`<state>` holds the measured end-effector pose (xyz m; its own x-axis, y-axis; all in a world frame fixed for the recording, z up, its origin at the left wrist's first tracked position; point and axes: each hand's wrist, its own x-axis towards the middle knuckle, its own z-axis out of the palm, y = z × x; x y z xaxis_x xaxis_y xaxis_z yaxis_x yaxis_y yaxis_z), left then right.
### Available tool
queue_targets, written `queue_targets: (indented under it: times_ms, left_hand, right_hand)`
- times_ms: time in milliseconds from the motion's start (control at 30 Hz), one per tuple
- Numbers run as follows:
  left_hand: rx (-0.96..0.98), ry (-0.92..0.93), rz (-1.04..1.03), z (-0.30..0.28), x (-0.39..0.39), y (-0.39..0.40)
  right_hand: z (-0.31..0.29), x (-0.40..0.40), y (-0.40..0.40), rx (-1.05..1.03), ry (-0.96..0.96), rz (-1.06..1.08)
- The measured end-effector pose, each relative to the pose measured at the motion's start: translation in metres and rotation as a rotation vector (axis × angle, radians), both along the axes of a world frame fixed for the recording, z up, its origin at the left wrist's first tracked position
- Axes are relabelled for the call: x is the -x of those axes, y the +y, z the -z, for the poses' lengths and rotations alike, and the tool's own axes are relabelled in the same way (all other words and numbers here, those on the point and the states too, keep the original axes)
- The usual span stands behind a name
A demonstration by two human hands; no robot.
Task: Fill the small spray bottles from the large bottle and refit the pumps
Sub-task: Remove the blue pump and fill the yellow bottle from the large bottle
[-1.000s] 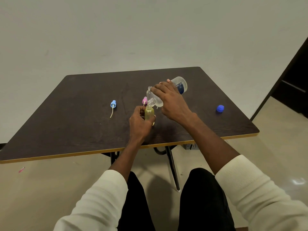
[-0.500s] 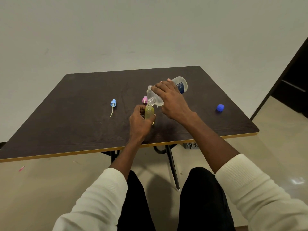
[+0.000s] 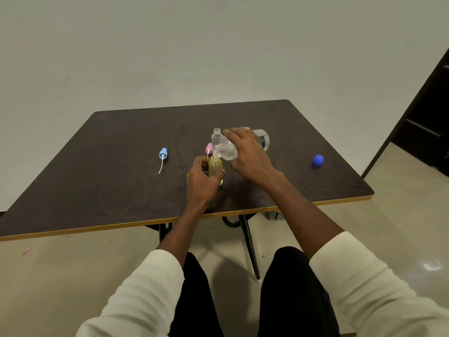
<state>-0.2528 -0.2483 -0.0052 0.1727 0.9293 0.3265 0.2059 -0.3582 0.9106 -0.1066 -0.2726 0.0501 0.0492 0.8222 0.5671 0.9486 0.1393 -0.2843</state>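
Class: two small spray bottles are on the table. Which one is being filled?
The yellow-tinted small bottle, gripped by the left hand under the large bottle's mouth; the clear small bottle stands behind, untouched.

Table (image 3: 121,190) carries everything. One pump (image 3: 162,153) lies left of centre, well apart from the hands. Second pump (image 3: 208,149) sits mid-table, just behind the left hand (image 3: 201,181). Small bottle (image 3: 215,166) upright in that hand, mid-table toward the near edge. Another small bottle (image 3: 216,136) upright just behind it. Large bottle (image 3: 263,139) tilted under the right hand (image 3: 250,154), mouth over the held bottle. Cap (image 3: 318,160) near the right edge.
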Motion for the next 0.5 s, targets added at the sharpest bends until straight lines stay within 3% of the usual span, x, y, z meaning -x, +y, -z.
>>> queue_targets:
  times_ms: [267,500]
  left_hand:
    - [0.016,-0.002,-0.007,-0.001,-0.001,0.001]
    - [0.014,0.036,-0.008,-0.001,-0.001,0.001]
  right_hand:
    - [-0.006,0.001,-0.010,-0.037,0.651,0.109]
    - [0.003,-0.006,-0.013,-0.035,0.775,0.158]
